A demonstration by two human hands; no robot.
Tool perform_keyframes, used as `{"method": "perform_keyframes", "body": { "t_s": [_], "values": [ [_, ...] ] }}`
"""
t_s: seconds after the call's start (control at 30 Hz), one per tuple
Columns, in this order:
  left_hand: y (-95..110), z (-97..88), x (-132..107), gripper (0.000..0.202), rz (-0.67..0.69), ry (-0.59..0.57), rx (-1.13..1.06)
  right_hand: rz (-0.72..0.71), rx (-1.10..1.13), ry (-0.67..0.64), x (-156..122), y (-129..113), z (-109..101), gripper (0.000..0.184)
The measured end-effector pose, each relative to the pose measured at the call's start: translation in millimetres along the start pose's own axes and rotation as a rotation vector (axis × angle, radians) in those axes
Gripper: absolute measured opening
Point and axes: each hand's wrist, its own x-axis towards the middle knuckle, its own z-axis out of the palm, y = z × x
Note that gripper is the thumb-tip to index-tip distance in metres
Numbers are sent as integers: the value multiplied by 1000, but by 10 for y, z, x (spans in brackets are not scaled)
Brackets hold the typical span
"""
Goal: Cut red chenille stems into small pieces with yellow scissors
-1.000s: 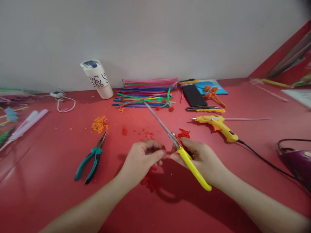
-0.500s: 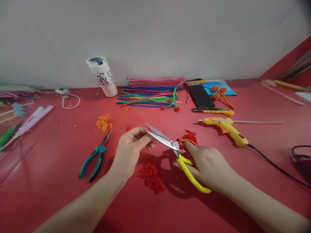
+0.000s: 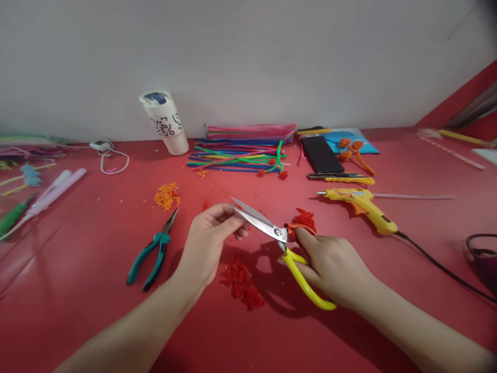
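Observation:
My right hand grips a pair of scissors with yellow and orange handles. Their blades are slightly apart and point left. At the blade tips, my left hand has thumb and fingers pinched together; what lies between them is too small or hidden to make out. Below the blades is a pile of red cut pieces on the table. A second heap of red pieces sits just beyond my right hand, partly behind the orange handle.
Teal-handled pliers and orange scraps lie left. A white tumbler stands near the wall beside pipe cleaners. To the right are a phone, a cutter and a yellow glue gun with its cord.
Almost nothing differs. Both hands and the scissors hold nearly the same position, and the view has shifted very slightly.

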Motion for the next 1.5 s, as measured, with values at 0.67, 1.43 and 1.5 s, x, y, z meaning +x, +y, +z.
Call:
{"method": "perform_keyframes", "body": {
  "t_s": [0.67, 1.43, 1.5],
  "values": [
    [20, -11, -11, 5, -12, -12, -5, -20, -35, 61, -3, -4, 0, 39],
    [-118, 223, -136, 10, -347, -357, 149, 406, 1097, -54, 95, -224, -199, 16],
    [-125, 239, -145, 11, -349, -387, 178, 411, 1114, -78, 87, -225, -206, 13]
  ]
}}
